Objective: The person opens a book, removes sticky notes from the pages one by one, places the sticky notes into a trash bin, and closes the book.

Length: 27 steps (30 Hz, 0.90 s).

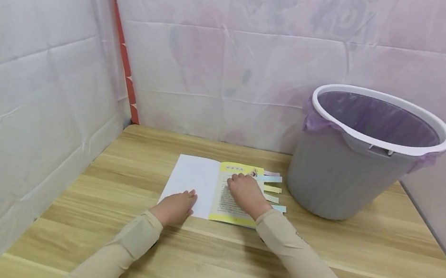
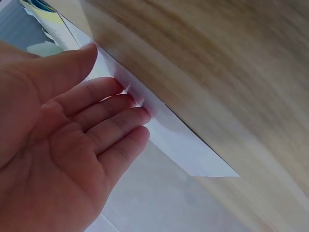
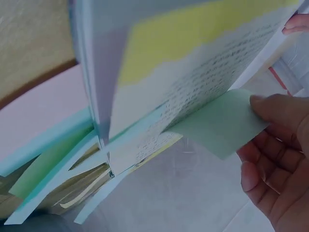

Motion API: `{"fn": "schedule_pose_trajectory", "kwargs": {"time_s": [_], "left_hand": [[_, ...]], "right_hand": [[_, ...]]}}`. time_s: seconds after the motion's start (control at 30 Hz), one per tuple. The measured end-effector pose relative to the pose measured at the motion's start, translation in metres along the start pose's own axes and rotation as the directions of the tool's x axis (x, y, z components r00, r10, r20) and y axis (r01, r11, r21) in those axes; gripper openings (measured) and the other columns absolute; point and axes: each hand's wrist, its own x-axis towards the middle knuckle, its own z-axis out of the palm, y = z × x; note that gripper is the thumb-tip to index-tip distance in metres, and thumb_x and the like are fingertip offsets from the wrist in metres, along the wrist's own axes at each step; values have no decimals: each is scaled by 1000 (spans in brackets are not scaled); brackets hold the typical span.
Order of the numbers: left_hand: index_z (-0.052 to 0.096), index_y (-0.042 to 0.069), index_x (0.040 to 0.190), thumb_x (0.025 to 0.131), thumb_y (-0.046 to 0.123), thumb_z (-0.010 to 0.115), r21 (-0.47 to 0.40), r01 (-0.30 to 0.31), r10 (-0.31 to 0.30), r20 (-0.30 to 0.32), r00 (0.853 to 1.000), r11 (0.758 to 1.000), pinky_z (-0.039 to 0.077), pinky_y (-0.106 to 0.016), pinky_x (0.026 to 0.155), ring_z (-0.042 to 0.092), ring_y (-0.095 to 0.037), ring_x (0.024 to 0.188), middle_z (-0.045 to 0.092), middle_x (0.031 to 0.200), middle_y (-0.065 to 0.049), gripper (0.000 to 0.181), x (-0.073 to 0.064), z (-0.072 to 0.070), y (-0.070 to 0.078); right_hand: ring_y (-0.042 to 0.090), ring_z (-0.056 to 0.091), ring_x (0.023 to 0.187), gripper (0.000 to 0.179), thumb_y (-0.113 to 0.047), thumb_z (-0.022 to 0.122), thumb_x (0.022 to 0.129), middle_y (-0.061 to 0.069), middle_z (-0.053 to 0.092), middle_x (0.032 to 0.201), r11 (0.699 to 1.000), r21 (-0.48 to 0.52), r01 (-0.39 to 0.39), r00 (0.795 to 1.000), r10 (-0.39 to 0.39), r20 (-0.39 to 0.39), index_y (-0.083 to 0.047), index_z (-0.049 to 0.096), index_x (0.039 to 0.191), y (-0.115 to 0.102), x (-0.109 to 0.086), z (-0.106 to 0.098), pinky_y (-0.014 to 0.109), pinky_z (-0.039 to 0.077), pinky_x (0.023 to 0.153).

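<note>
An open booklet (image 1: 227,204) lies on the wooden table, its left page (image 1: 193,175) blank white and its right page printed with text between yellow bands. Fingertips of my left hand (image 1: 174,206) rest on the white page near its lower left edge; the left wrist view has those fingers loosely extended. Over the right page is my right hand (image 1: 247,194). In the right wrist view it pinches a pale green sticky note (image 3: 222,121) by one end, between thumb and fingers; the note's other end meets the printed page. Several coloured sticky tabs (image 1: 273,179) stick out from the booklet's right edge.
A grey trash bin (image 1: 330,174) with a white rim and purple liner (image 1: 316,121) stands on the table right of the booklet. Pale cloth (image 1: 234,64) hangs behind the wooden table (image 1: 203,270), and more hangs at the left side.
</note>
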Motion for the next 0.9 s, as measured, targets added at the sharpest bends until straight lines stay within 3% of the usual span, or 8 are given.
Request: {"fn": "schedule_pose_trajectory", "kwargs": {"time_s": [0.2,0.47,0.9], "left_hand": [[52,-8,130,95,11,58,0,6,-6,-8,1000,1000,38,-43,106,49,-37,126,49,138,-23,41,0,-1,0],[52,-8,130,95,11,59,1,2,-2,-13,1000,1000,40,-43,105,50,-36,126,50,138,-23,41,0,0,0],[52,-8,130,95,11,59,5,6,-5,-13,1000,1000,41,-44,103,51,-37,125,50,138,-23,40,0,1,-1]], "right_hand": [[24,65,83,17,1,69,86,13,67,95,995,47,-91,995,89,48,2,67,102,5,-1,-2,31,56,71],[27,65,84,18,4,67,86,16,65,94,986,88,-141,988,135,78,5,64,103,10,-3,-4,33,57,70],[24,63,74,13,7,67,83,14,64,84,974,95,-205,979,205,3,5,65,96,22,-5,-2,31,55,62]]}}
